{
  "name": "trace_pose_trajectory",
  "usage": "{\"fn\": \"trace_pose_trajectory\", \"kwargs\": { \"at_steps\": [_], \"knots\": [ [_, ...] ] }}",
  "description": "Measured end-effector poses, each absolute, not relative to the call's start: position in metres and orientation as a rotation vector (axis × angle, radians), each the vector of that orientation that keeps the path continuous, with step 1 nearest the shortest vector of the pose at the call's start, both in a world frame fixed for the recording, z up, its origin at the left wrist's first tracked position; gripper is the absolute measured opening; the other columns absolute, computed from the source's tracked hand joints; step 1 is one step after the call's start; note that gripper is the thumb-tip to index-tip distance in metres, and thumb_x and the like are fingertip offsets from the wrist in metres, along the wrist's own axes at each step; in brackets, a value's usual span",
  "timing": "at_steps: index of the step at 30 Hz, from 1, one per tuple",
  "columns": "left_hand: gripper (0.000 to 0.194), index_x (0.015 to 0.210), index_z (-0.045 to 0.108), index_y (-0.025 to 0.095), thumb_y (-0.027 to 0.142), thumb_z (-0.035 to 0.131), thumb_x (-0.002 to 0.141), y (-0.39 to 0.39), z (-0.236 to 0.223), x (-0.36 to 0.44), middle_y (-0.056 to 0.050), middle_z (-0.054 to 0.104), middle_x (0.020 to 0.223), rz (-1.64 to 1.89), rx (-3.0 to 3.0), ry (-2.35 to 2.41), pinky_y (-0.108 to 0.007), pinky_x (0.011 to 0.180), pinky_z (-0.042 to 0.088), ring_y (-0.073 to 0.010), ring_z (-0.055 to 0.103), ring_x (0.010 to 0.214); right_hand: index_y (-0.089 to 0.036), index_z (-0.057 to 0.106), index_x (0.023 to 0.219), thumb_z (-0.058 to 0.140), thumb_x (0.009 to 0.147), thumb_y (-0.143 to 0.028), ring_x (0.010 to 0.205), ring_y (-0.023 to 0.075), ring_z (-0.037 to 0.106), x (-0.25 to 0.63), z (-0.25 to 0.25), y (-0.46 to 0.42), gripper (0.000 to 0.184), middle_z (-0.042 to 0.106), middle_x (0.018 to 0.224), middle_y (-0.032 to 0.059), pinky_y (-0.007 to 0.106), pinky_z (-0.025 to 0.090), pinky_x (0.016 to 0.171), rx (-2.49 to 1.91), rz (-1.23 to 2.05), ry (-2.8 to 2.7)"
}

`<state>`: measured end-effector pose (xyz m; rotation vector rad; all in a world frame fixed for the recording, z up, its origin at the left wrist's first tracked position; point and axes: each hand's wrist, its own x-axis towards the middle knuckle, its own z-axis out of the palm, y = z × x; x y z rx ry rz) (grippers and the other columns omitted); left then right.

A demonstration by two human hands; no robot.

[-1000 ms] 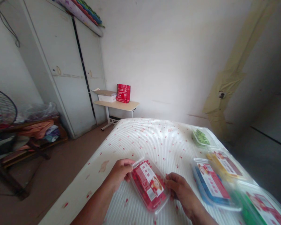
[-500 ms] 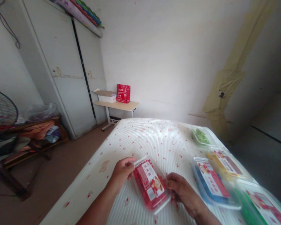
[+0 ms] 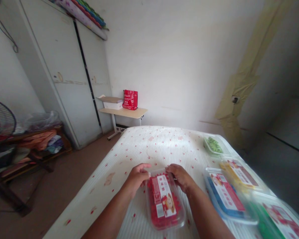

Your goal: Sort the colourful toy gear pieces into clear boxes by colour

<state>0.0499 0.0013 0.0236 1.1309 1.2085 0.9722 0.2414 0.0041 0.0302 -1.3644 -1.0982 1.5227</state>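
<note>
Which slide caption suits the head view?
Left hand and right hand hold a red-filled container by its far corners.

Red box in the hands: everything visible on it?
The red box is a rectangular, clear, plastic-looking container with rounded corners, filled with red pieces. Its lid looks closed; a red-and-white label with a printed figure faces up. It points roughly lengthwise away from the person, over the dotted white cover. Left hand and right hand hold its far corners.

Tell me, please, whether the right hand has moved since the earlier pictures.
Yes: judged against the blue box, the right hand has moved forward and left.
</note>
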Motion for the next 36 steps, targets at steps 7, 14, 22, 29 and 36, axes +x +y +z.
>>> {"fn": "trace_pose_trajectory", "kwargs": {
  "at_steps": [7,14,22,29,36],
  "knots": [
    [0.047,0.101,0.058,0.013,0.018,0.058,0.054,-0.003,0.024,0.054,0.008,0.047,0.055,1.046,1.069,1.196,-0.018,0.038,0.021,-0.0036,0.038,0.038,-0.020,0.042,0.053,0.057,0.054,-0.031,0.037,0.0058,0.032,0.240,0.027,0.004,0.019,0.040,0.039,-0.0089,0.023,0.021,0.042,-1.318,1.515,-1.043],
    [0.047,0.103,0.056,0.015,0.021,0.060,0.057,-0.007,0.025,0.061,0.008,0.046,0.057,1.076,1.068,1.251,-0.017,0.041,0.025,-0.0047,0.039,0.042,-0.019,0.045,0.057,0.059,0.057,-0.035,0.039,0.0071,0.037,0.237,0.028,0.000,0.021,0.043,0.041,-0.0080,0.023,0.026,0.042,-1.345,1.458,-1.021],
    [0.040,0.079,0.049,0.019,0.055,0.060,0.065,-0.036,0.016,0.048,0.007,0.046,0.050,0.960,1.247,1.354,-0.019,0.037,0.028,-0.0088,0.044,0.041,-0.017,0.051,0.069,0.057,0.067,-0.046,0.043,0.0068,0.041,0.262,0.035,-0.042,0.030,0.046,0.049,-0.0073,0.021,0.031,0.045,-1.497,1.370,-1.182],
    [0.046,0.059,0.043,0.018,0.061,0.059,0.064,-0.068,0.009,0.046,0.005,0.047,0.047,0.847,1.057,1.180,-0.018,0.034,0.025,-0.0065,0.042,0.035,-0.019,0.048,0.069,0.056,0.069,-0.042,0.040,0.0068,0.041,0.278,0.023,-0.084,0.025,0.048,0.046,-0.0074,0.020,0.029,0.043,-1.374,1.579,-1.186],
    [0.044,0.057,0.044,0.017,0.057,0.063,0.063,-0.064,0.003,0.049,0.006,0.046,0.042,0.924,0.924,1.051,-0.017,0.033,0.022,-0.0051,0.039,0.032,-0.019,0.045,0.067,0.061,0.065,-0.040,0.039,0.0062,0.039,0.272,0.020,-0.088,0.026,0.045,0.043,-0.0085,0.020,0.024,0.042,-1.328,1.592,-1.123]
  ]
}}
